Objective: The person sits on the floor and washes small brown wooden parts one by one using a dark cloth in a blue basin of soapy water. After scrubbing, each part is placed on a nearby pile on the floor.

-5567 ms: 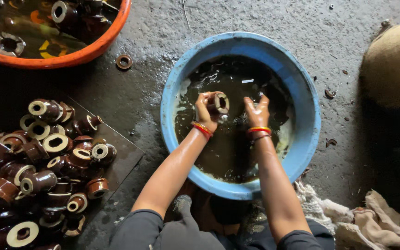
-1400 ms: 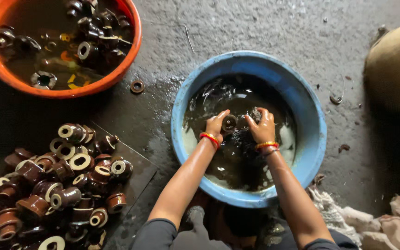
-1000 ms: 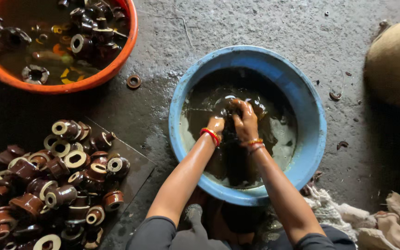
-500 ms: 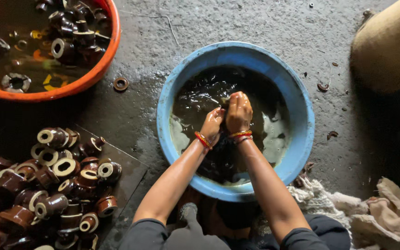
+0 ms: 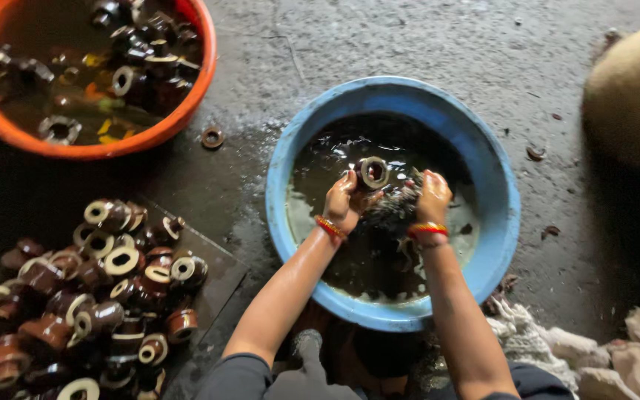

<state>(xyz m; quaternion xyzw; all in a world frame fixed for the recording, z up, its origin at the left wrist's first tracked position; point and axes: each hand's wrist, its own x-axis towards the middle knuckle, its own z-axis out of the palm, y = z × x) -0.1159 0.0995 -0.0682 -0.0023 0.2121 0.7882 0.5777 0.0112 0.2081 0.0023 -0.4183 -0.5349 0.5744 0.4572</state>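
Observation:
Both my hands are over a blue basin [image 5: 494, 178] of dark water. My left hand [image 5: 342, 201] grips a round brown ceramic piece [image 5: 374, 172] with a pale ring face, held above the water. My right hand [image 5: 432, 198] presses a dark bristly scrubber [image 5: 394, 211] against that piece. Red and yellow bangles circle both wrists.
An orange basin [image 5: 179, 111] at top left holds more brown pieces in murky water. A heap of brown ceramic pieces [image 5: 90, 289] lies at lower left. One loose ring [image 5: 212, 137] sits on the wet concrete floor. Rags [image 5: 594, 348] lie at lower right, a sack [image 5: 631, 96] at right.
My hands dipped into the water and came together, then lifted the ceramic piece out; the right hand now sits apart from the left, scrubbing it.

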